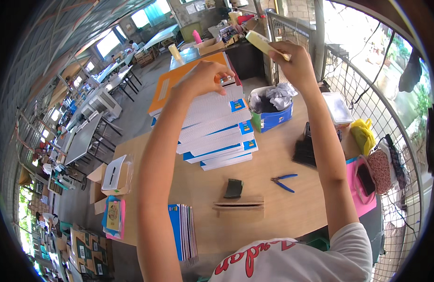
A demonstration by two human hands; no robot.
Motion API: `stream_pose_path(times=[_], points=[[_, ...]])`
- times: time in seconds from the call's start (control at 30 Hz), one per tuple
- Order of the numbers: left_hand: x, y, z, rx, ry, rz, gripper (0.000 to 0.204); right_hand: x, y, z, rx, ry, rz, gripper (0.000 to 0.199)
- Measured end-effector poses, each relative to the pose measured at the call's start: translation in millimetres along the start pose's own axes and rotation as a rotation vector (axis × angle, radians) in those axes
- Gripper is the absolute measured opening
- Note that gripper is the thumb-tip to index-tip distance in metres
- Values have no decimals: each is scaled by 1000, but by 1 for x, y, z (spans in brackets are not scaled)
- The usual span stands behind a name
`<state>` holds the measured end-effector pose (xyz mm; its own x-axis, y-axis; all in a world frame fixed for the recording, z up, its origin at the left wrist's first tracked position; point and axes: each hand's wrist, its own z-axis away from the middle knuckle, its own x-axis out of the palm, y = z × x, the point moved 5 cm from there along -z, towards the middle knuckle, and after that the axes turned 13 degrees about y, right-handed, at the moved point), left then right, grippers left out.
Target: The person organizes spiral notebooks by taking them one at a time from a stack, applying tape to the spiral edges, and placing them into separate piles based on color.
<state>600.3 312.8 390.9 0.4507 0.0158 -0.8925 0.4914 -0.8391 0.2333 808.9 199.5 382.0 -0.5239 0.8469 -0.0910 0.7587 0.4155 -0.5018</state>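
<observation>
My right hand (pixel 294 63), raised at the far right of the table, is closed on a pale yellow flat strip (pixel 261 43); its exact kind I cannot make out. My left hand (pixel 205 77) is over the top of a tall, uneven stack of blue-covered notebooks (pixel 217 136). Its fingers are curved, with a gap between them and the thumb. Behind that hand lies an orange cover (pixel 172 82). Near me, a smaller row of spiral notebooks (pixel 181 230) sits beside my left forearm. Blue-handled cutters (pixel 285 182) lie right of a slotted wooden block (pixel 240 206).
A carton of crumpled paper (pixel 273 115) stands right of the stack. Black wire spirals (pixel 305 151) lie beside my right forearm. A dark green piece (pixel 234 188) is behind the block. Farther right are a yellow bag (pixel 362 136), a phone (pixel 366 180) and wire mesh (pixel 386 108).
</observation>
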Motion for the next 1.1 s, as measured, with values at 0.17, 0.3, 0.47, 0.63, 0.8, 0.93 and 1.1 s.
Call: stream_pose_path(times=[0.17, 0.3, 0.47, 0.63, 0.8, 0.93, 1.1], points=[[-3, -3, 0, -45, -45, 43, 61, 8, 1, 8, 67, -49, -104, 25], [0, -9, -2, -72, -51, 59, 57, 9, -2, 10, 79, -80, -119, 25], [4, -22, -6, -101, -87, 122, 55, 8, 0, 11, 83, -85, -141, 24], [0, -37, -2, -170, 27, 312, 56, 5, -4, 11, 81, -83, -147, 25], [-5, -37, 4, -116, 197, 236, 35, 10, -8, 7, 34, -103, -150, 24], [-33, -56, 34, -263, 871, 178, 16, 22, -33, 12, -86, -179, 77, 23], [-58, -75, 85, -264, 1451, 633, 8, 102, -55, 27, -292, -451, 168, 29]])
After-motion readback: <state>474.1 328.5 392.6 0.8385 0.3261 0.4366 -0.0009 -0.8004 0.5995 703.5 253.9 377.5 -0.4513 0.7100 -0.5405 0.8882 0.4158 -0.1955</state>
